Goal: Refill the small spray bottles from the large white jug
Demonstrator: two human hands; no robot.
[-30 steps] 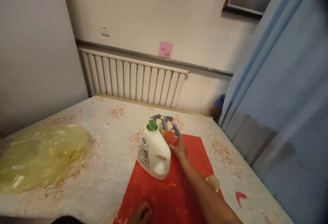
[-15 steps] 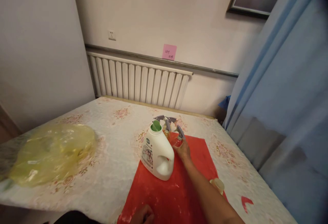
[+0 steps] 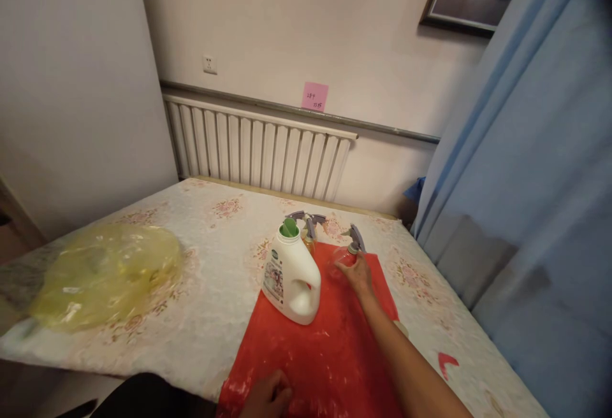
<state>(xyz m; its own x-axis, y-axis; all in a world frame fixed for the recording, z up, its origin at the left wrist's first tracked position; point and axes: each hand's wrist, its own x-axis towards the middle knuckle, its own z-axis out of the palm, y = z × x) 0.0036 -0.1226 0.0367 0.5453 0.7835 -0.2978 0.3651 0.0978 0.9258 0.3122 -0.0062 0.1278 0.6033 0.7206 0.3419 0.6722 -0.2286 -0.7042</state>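
Observation:
My right hand [image 3: 358, 274] is wrapped round a clear spray bottle [image 3: 343, 256] with a grey trigger head. The bottle is tilted over the red plastic sheet [image 3: 335, 348], and its trigger end points to the right. Left of it, a white jug [image 3: 292, 281] with a handle and a green spout in its mouth stands upright on the sheet. More spray bottles [image 3: 310, 236] are partly hidden behind the jug. Low in the view, my left hand [image 3: 270, 394] rests over the sheet with its fingers curled; nothing shows in it.
A yellow plastic bag [image 3: 112, 274] lies on the left of the flowered tablecloth [image 3: 210, 316]. Behind my right forearm, a pale round cap [image 3: 400, 327] is mostly hidden. A red scrap [image 3: 447, 364] lies to the right. A radiator [image 3: 258, 147] and blue curtain [image 3: 507, 169] border the table.
My right hand has moved the spray bottle to the right, away from the jug and the other bottles, and tilted it. My left hand has shifted slightly.

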